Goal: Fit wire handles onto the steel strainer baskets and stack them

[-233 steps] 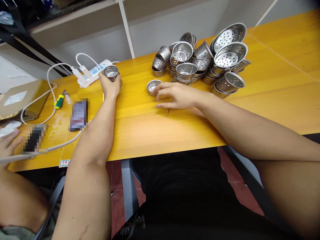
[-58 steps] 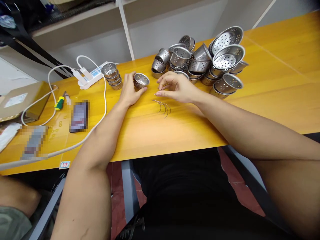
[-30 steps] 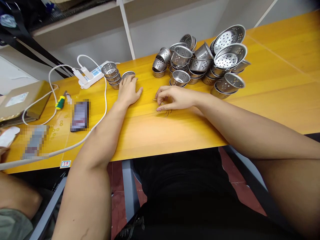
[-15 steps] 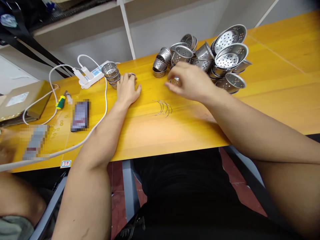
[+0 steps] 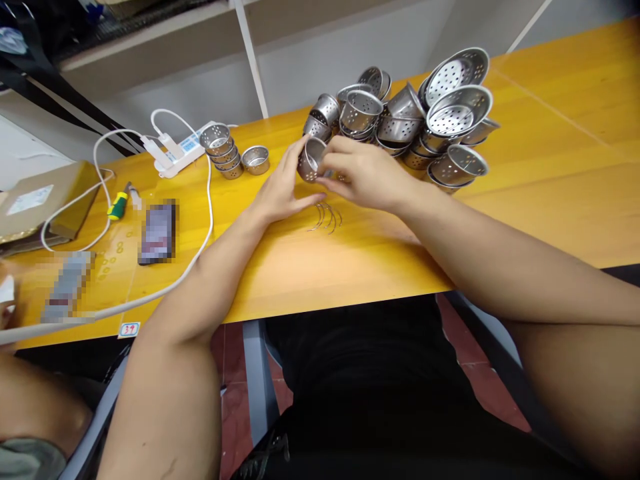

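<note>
Small perforated steel cup (image 5: 310, 159) held tilted above the table (image 5: 320, 267).
It is pinched between the right hand (image 5: 367, 175) and the left hand (image 5: 283, 190) in a shared grip (shiny, holed wall).

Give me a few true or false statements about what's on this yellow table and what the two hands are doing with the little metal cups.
1. Both hands hold one small perforated cup. True.
2. The curved wire pieces lie inside a cup. False: they lie on the table.
3. A single cup sits beside the short cup stack. True.
4. The big cup pile is left of the power strip. False: it is to the right.
</note>
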Available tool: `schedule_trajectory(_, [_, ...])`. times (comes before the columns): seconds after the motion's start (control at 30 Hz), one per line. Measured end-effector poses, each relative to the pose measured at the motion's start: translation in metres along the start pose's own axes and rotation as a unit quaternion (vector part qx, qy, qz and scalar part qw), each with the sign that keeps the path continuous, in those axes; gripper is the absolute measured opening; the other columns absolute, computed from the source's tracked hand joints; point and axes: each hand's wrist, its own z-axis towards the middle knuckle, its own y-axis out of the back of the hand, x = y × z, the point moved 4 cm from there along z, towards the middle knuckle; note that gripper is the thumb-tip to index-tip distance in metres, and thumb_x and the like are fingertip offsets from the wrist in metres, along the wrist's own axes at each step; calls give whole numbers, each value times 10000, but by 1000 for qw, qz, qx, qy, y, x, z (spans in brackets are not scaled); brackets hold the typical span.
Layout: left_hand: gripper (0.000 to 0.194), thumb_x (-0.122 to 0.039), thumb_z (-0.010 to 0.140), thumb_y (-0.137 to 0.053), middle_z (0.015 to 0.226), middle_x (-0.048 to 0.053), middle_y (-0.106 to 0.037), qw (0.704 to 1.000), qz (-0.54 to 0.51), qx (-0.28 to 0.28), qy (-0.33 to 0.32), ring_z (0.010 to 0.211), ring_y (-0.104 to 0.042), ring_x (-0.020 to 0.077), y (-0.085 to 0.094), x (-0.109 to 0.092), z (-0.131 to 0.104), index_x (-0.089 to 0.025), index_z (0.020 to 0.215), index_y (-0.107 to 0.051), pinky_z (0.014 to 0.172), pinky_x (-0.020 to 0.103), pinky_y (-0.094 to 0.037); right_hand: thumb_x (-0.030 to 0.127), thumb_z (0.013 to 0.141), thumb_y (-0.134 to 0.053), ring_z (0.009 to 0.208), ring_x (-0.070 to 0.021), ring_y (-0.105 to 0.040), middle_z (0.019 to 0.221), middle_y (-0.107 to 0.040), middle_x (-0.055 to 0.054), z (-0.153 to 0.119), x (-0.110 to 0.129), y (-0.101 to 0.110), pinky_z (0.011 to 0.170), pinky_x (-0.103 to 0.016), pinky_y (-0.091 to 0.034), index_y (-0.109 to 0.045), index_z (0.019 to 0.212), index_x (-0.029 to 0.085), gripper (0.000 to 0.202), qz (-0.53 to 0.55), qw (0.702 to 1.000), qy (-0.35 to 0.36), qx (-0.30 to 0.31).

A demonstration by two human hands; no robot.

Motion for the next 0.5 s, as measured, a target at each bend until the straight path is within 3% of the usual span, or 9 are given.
schedule_trajectory(0.1, [994, -896, 1193, -635, 1942, 168, -614, 997, -7, -37, -60, 1828, -634, 419, -4, -4, 2, -355, 1953, -291, 1561, 734, -564, 689, 1234, -772, 1433, -483, -781, 1701, -738, -177, 1, 17, -17, 1177, -638, -654, -855, 1474, 318, 449, 9, 999, 24, 24])
schedule_trajectory(0.17, [908, -846, 1208, -614, 1870, 181, -656, 996, -9, -48, -79, 1764, -689, 420, -3, -4, 2, -352, 1914, -325, 1514, 734, -603, 696, 1230, -781, 1467, -491, -767, 1697, -745, -192, 1, 15, -24, 1209, -641, -651, -802, 1595, 311, 531, 7, 1000, 19, 22])
schedule_trajectory(0.27, [947, -871, 1157, -722, 1851, 206, -666, 999, 1, -24, -30, 1802, -663, 476, 0, -2, 2, -330, 1867, -405, 1550, 759, -539, 714, 1214, -783, 1414, -481, -773, 1606, -777, -203, 1, 7, -26, 1249, -656, -641, -762, 1679, 287, 632, 2, 1000, 0, 10])
schedule_trajectory(0.33, [976, -912, 1133, -767, 1863, 204, -663, 1000, 1, -16, 4, 1827, -641, 497, 1, -2, 2, -330, 1853, -457, 1574, 765, -506, 724, 1207, -775, 1342, -461, -782, 1536, -772, -196, 1, 5, -24, 1263, -669, -633, -826, 1560, 278, 570, 3, 1000, -4, 14])
schedule_trajectory(0.5, [1002, -963, 1117, -778, 1845, 212, -668, 1000, -4, -8, 7, 1822, -646, 510, 4, -11, 0, -329, 1846, -512, 1569, 756, -529, 864, 1180, -757, 1268, -441, -737, 1389, -735, -169, 2, 5, -21, 1262, -692, -625, -870, 1272, 312, 570, 39, 999, -22, 12])
